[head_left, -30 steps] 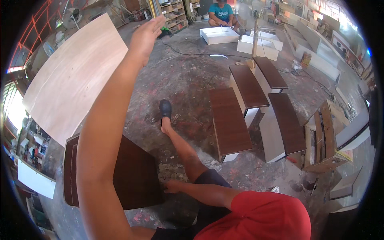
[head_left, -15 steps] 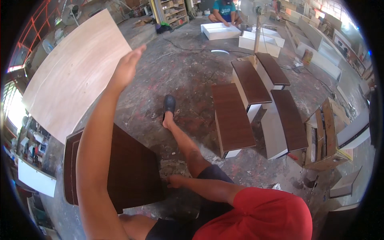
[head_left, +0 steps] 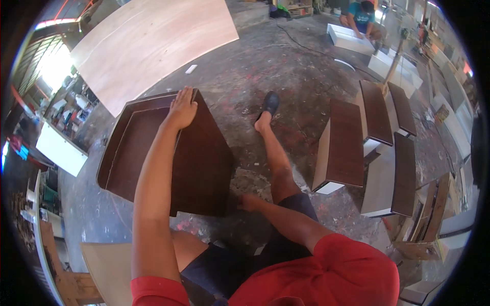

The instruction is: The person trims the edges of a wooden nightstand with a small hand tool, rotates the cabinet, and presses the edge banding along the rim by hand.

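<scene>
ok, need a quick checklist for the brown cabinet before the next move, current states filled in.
1. Left hand on the brown cabinet: ok, lying on its upper edge.
2. Right hand gripping: cannot tell; it is by the lower right corner, fingers unclear.
3. Clear of plywood sheet: cannot tell; they look close, any contact is unclear.
4. Clear of brown-topped boxes: ok, floor shows between.
5. Co-worker clear: ok, well across the floor.
</scene>
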Tool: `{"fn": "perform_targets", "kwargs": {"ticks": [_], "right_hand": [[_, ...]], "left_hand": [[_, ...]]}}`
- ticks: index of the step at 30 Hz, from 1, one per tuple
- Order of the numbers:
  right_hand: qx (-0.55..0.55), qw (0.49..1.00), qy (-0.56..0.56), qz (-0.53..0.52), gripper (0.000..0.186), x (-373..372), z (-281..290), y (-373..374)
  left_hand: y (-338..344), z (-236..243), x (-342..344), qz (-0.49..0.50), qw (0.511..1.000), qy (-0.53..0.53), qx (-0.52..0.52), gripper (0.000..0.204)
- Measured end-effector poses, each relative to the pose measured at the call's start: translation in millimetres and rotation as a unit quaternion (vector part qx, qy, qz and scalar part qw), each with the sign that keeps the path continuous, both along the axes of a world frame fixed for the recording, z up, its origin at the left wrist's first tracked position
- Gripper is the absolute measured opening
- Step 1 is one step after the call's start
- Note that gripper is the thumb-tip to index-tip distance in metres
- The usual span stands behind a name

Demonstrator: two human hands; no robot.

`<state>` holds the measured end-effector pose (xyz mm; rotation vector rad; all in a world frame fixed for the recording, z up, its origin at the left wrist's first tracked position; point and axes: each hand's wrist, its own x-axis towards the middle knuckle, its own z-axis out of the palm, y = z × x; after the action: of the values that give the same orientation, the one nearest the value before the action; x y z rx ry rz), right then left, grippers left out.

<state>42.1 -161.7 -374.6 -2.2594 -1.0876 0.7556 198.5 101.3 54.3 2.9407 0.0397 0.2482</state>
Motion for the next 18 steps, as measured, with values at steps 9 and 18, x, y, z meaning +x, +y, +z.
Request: {"fn": "perform_targets", "kwargs": {"ticks": [9, 18], "right_hand": [[-0.067, 0.997, -0.030, 0.034, 0.048, -24, 6, 10], [-0.123, 0.988, -0.065, 0.065, 0.048, -22, -21, -6]], "left_hand": [[-14, 16, -125, -0.038, 0.999, 0.012, -0.001, 0.097], [-35, 26, -215, -0.051, 0.998, 0.032, 0.003, 0.098]]}}
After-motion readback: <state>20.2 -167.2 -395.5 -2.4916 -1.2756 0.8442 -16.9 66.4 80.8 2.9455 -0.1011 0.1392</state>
